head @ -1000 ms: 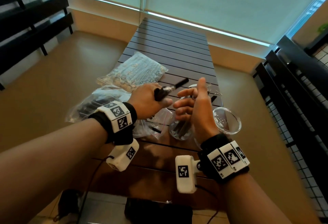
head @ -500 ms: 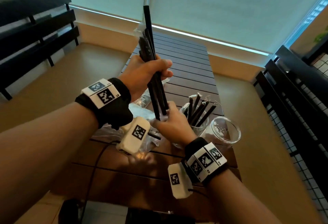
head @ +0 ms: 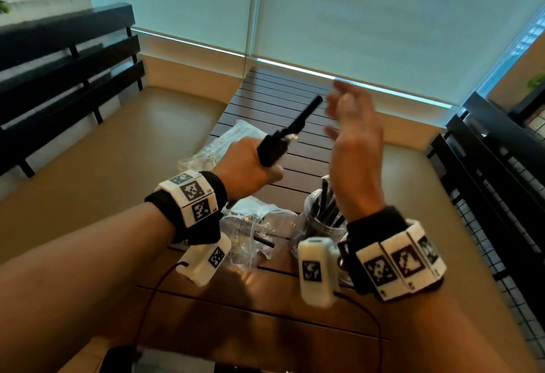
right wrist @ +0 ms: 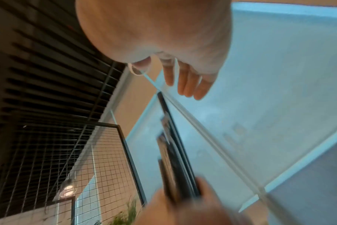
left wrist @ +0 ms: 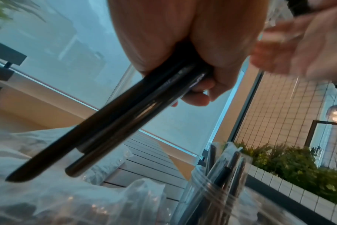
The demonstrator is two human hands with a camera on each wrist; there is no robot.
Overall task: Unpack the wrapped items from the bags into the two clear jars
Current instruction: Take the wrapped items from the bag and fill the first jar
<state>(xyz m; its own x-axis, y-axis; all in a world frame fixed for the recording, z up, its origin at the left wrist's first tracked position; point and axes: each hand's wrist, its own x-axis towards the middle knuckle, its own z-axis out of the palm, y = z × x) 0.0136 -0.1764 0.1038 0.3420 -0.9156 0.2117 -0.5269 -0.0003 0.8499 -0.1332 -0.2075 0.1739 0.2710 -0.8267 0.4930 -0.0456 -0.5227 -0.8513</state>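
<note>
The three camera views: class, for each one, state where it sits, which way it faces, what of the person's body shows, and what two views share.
Head: worn on the head, facing forward and down at the table; both forearms, left hand, right hand.
Left wrist: under the left hand, facing along it, upward at the blind; it grips black wrapped sticks.
Right wrist: under the open right hand, facing the blind.
Shared: both wrist views show the sticks and the other hand.
</note>
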